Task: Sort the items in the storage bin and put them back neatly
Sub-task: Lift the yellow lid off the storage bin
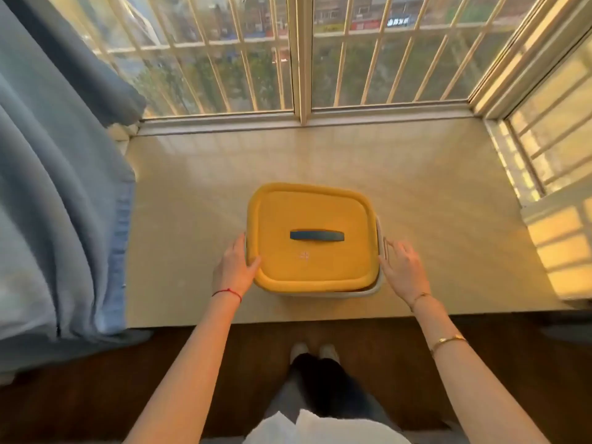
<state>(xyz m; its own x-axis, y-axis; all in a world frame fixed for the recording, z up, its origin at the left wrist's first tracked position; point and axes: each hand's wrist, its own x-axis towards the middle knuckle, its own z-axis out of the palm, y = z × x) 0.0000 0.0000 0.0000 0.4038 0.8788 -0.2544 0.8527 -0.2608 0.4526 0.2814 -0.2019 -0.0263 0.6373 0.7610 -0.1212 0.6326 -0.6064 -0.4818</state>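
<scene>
1. Okay, storage bin (368,291) sits on the window ledge (192,203), near its front edge, yellow lid (310,267) on, dark handle (317,235) centred on the lid.
2. I see left hand (232,270) flat against the bin's left side, thumb over the lid rim, fingers (238,248) extended, not curled round anything.
3. Right hand (405,270) at the right side, fingers (392,248) spread loose, touching the white latch (379,232); no firm grip visible.
4. Blue curtain (64,187) hangs at left.

Small pale emblem on yellow bin lid (312,238), unreadable; distant street sign (398,21) characters illegible.
</scene>
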